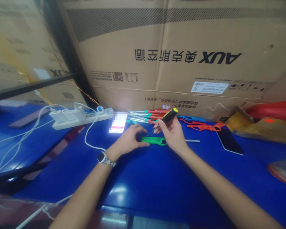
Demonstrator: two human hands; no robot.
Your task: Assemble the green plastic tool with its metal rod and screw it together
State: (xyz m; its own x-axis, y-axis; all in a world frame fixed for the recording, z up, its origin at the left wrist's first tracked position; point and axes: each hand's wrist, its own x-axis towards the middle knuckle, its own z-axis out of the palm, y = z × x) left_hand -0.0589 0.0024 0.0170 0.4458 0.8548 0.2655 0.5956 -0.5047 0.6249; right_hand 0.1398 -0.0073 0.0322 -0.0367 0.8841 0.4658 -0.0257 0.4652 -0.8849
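A screwdriver (169, 115) with a black and yellow handle is held in my right hand (173, 132). Its thin shaft slants down to the left, its tip close to a green long-nosed lighter casing (153, 140) on the blue table. My left hand (133, 138) has thumb and fingers around the casing's left end, steadying it. A metal tube (192, 140) sticks out to the right from behind my right hand; where it joins is hidden. Behind my hands lie several red and teal lighters (154, 112) with metal tubes.
A lit phone (118, 122) and a white power strip (83, 119) with cables are at left. Orange (205, 126) and blue plastic pieces (192, 118) and a dark phone (229, 141) lie at right. A large cardboard box (176, 76) stands behind the blue table (157, 184).
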